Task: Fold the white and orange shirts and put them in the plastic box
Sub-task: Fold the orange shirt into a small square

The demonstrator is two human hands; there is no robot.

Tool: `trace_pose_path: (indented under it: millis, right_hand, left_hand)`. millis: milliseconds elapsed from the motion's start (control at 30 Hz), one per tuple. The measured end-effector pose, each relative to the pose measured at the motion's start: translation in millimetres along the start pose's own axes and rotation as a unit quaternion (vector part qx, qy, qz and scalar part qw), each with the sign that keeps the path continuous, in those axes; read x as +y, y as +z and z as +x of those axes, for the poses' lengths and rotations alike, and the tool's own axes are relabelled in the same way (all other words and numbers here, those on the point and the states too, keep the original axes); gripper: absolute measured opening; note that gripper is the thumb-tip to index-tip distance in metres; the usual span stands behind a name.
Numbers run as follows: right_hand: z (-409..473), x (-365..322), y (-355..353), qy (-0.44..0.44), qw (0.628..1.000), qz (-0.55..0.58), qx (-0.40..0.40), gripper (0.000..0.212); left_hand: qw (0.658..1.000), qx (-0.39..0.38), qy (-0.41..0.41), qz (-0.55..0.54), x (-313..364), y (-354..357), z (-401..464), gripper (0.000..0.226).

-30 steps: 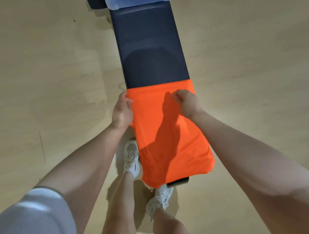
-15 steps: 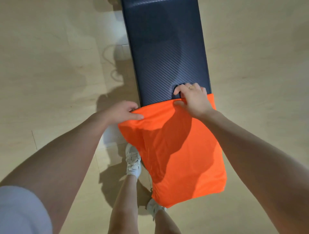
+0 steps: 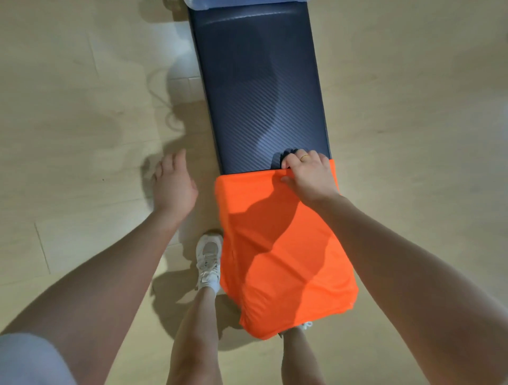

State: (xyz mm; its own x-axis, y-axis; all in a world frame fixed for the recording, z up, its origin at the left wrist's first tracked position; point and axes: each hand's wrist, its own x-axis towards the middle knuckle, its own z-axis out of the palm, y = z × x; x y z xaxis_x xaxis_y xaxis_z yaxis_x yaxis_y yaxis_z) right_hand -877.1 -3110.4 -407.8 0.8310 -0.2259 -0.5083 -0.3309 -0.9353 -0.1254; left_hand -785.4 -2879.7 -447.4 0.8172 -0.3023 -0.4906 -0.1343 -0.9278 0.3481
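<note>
The orange shirt [image 3: 277, 247] lies folded into a long panel over the near end of a dark bench [image 3: 261, 88], its lower end hanging past the bench edge. My right hand [image 3: 308, 176] grips the shirt's far right corner, fingers curled over the fold. My left hand [image 3: 173, 187] hovers over the floor to the left of the shirt, fingers apart and holding nothing. A strip of the clear plastic box [image 3: 242, 3] shows at the bench's far end, at the top edge. No white shirt is in view.
The bench runs away from me over a pale wood floor. My legs and white sneakers [image 3: 209, 258] stand at the bench's near end, the left foot just left of the hanging shirt. A cable loops on the floor [image 3: 162, 90] left of the bench.
My left hand has let go of the shirt's far left corner and moved left, off the bench. My right hand stays on the far right corner.
</note>
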Motion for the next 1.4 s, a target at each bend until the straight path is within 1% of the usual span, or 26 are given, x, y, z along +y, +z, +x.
trace_pose_path:
  millis: [33, 67, 167, 233, 333, 400, 467, 567, 633, 667, 700, 767, 800, 833, 867, 900, 967, 1000, 1067, 1133, 1167, 1200, 1267, 1333, 1367, 1400]
  right_hand:
    - [0.2, 3.1, 0.4, -0.006, 1.000, 0.002, 0.003, 0.025]
    - [0.9, 6.4, 0.6, -0.012, 1.000, 0.006, 0.005, 0.026]
    - [6.7, 12.9, 0.9, -0.032, 0.999, 0.012, 0.011, 0.026]
    - [11.9, 16.0, 0.7, -0.055, 0.998, 0.012, 0.019, 0.026]
    - [21.7, 28.1, -1.3, -0.103, 0.994, 0.025, 0.010, 0.030]
    - [27.9, 38.7, -5.7, -0.142, 0.990, -0.012, -0.012, 0.034]
    - [28.6, 49.9, -10.5, -0.173, 0.983, -0.051, -0.031, 0.037]
    - [24.4, 70.5, -17.1, -0.180, 0.983, -0.012, -0.020, 0.035]
    - [23.9, 93.3, -14.7, -0.137, 0.989, 0.056, 0.020, 0.035]
    - [25.1, 107.9, -11.2, -0.093, 0.992, 0.070, 0.043, 0.035]
    - [25.8, 122.5, -7.2, -0.031, 0.995, 0.067, 0.066, 0.037]
    - [21.5, 140.4, 1.1, 0.091, 0.986, 0.072, 0.120, 0.041]
    - [15.7, 137.5, 6.9, 0.094, 0.979, 0.090, 0.155, 0.045]
    - [8.5, 125.8, 13.6, 0.047, 0.974, 0.116, 0.191, 0.050]
    - [-0.2, 107.3, 21.0, -0.024, 0.966, 0.144, 0.213, 0.054]
    - [-9.9, 86.2, 29.7, -0.100, 0.958, 0.159, 0.216, 0.057]
    - [-25.3, 54.8, 53.9, -0.208, 0.954, 0.099, 0.189, 0.060]
    - [-28.0, 50.0, 63.3, -0.224, 0.957, 0.053, 0.174, 0.061]
    - [-22.7, 59.5, 74.4, -0.182, 0.969, 0.007, 0.166, 0.060]
    - [-18.1, 74.6, 75.6, -0.117, 0.974, 0.051, 0.189, 0.058]
    - [-17.0, 80.6, 73.0, -0.091, 0.970, 0.120, 0.188, 0.057]
    - [-15.3, 85.9, 71.6, -0.068, 0.959, 0.215, 0.173, 0.056]
    - [-13.5, 96.6, 69.8, -0.003, 0.904, 0.411, 0.118, 0.056]
    - [-12.9, 109.1, 68.9, 0.081, 0.821, 0.565, 0.035, 0.052]
    - [-13.5, 113.6, 69.0, 0.105, 0.776, 0.622, -0.014, 0.053]
    - [-12.0, 119.2, 73.0, 0.121, 0.744, 0.654, -0.067, 0.056]
  left_hand:
    - [0.998, 0.052, 0.026, -0.027, 14.6, 3.6, -4.8, 0.056]
    - [0.994, 0.081, 0.066, -0.038, 31.6, 6.8, -11.4, 0.055]
    - [0.977, 0.057, 0.207, -0.013, 76.1, 34.3, -34.2, 0.058]
    - [0.963, 0.048, 0.261, 0.041, 93.3, 62.7, -46.2, 0.062]
    - [0.964, 0.070, 0.232, 0.107, 105.5, 95.0, -51.7, 0.067]
    - [0.964, 0.103, 0.208, 0.132, 107.6, 103.0, -50.3, 0.069]
    - [0.962, 0.113, 0.201, 0.145, 108.0, 104.4, -50.4, 0.071]
    - [0.960, 0.120, 0.197, 0.162, 108.6, 105.5, -49.1, 0.074]
    - [0.959, 0.131, 0.185, 0.172, 109.0, 106.3, -49.3, 0.076]
    - [0.959, 0.133, 0.179, 0.176, 108.7, 106.7, -49.2, 0.077]
    - [0.959, 0.135, 0.174, 0.180, 108.9, 106.9, -49.1, 0.077]
    - [0.958, 0.136, 0.168, 0.188, 110.5, 106.3, -48.8, 0.079]
    - [0.958, 0.137, 0.166, 0.190, 111.4, 105.9, -48.4, 0.080]
    - [0.959, 0.137, 0.163, 0.189, 111.5, 105.8, -47.7, 0.081]
    - [0.960, 0.132, 0.159, 0.188, 111.3, 105.2, -47.6, 0.082]
    - [0.961, 0.128, 0.156, 0.188, 111.3, 104.5, -47.6, 0.082]
    - [0.961, 0.128, 0.160, 0.188, 110.8, 103.8, -47.5, 0.080]
    - [0.960, 0.130, 0.165, 0.187, 110.0, 104.2, -47.1, 0.080]
    - [0.959, 0.130, 0.172, 0.184, 109.3, 104.7, -45.9, 0.080]
    - [0.959, 0.126, 0.175, 0.184, 110.5, 103.1, -45.5, 0.082]
    - [0.960, 0.122, 0.173, 0.181, 111.4, 101.7, -45.7, 0.083]
    - [0.962, 0.117, 0.169, 0.177, 112.3, 100.2, -46.1, 0.084]
    - [0.965, 0.115, 0.164, 0.168, 114.0, 99.2, -46.8, 0.085]
    - [0.966, 0.117, 0.164, 0.161, 114.6, 100.5, -47.4, 0.086]
    - [0.966, 0.118, 0.165, 0.161, 113.7, 100.7, -47.6, 0.086]
    - [0.966, 0.119, 0.166, 0.161, 113.3, 100.6, -47.5, 0.086]
